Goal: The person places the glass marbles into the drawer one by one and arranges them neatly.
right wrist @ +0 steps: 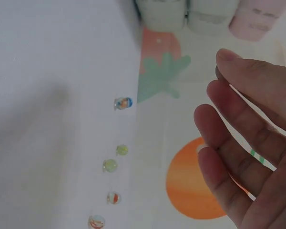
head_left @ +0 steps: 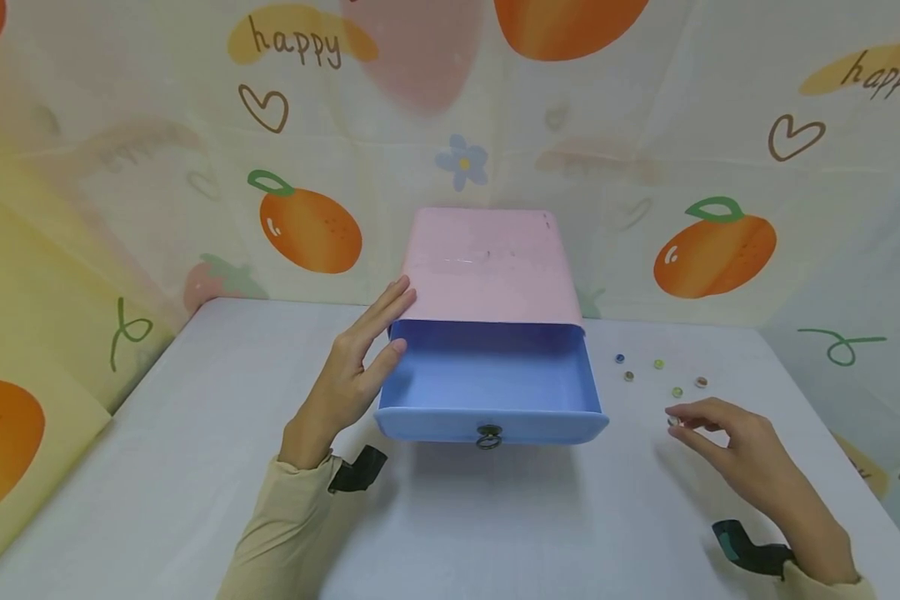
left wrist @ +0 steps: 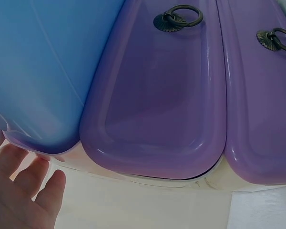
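A pink cabinet (head_left: 495,258) stands at the back of the table with its blue top drawer (head_left: 487,427) pulled out; the drawer's visible inside holds nothing. My left hand (head_left: 348,371) rests against the cabinet's left side, its fingers extended; in the left wrist view, the fingers (left wrist: 31,176) lie along the edge beside the drawer. To the right of the drawer, my right hand (head_left: 742,446) pinches a small marble (head_left: 672,421) between thumb and fingertips. The right wrist view shows only a dark sliver of it. Several glass marbles (head_left: 658,364) lie just beyond this hand.
Below the blue drawer are two purple drawers (left wrist: 157,95) with metal ring pulls (left wrist: 186,16), both closed. A white cloth covers the table (head_left: 195,450). Behind the cabinet hangs a fruit-patterned cloth (head_left: 600,108).
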`<control>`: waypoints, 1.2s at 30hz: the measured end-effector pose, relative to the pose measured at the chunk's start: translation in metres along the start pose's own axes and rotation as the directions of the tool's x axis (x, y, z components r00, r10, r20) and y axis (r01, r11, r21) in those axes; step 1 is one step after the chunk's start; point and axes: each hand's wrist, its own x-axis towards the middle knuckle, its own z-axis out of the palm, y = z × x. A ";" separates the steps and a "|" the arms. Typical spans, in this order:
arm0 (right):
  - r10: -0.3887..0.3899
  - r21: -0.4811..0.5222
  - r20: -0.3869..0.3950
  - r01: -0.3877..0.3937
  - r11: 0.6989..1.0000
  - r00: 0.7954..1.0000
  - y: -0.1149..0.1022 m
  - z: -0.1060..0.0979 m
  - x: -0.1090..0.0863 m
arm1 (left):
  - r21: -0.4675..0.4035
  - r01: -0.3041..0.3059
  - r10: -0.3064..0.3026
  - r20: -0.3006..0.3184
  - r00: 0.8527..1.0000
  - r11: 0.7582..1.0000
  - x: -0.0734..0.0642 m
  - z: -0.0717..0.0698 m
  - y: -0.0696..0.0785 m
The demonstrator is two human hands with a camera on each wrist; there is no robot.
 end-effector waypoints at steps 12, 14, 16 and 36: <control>-0.060 0.016 -0.046 0.061 0.998 0.997 -0.011 -0.001 0.002 | -0.013 -0.009 0.009 -0.005 1.000 1.000 0.000 0.001 -0.001; -0.065 0.013 -0.050 0.066 0.998 0.997 -0.012 -0.002 0.002 | -0.014 -0.010 0.010 -0.006 1.000 1.000 0.000 0.001 0.000; -0.075 0.004 -0.057 0.076 0.997 0.996 -0.014 -0.002 0.003 | -0.015 -0.011 0.010 -0.006 1.000 1.000 0.000 0.001 0.000; -0.192 -0.002 -0.125 0.193 0.981 0.973 -0.033 -0.004 0.017 | -0.007 -0.002 0.002 -0.007 1.000 1.000 0.000 0.001 0.000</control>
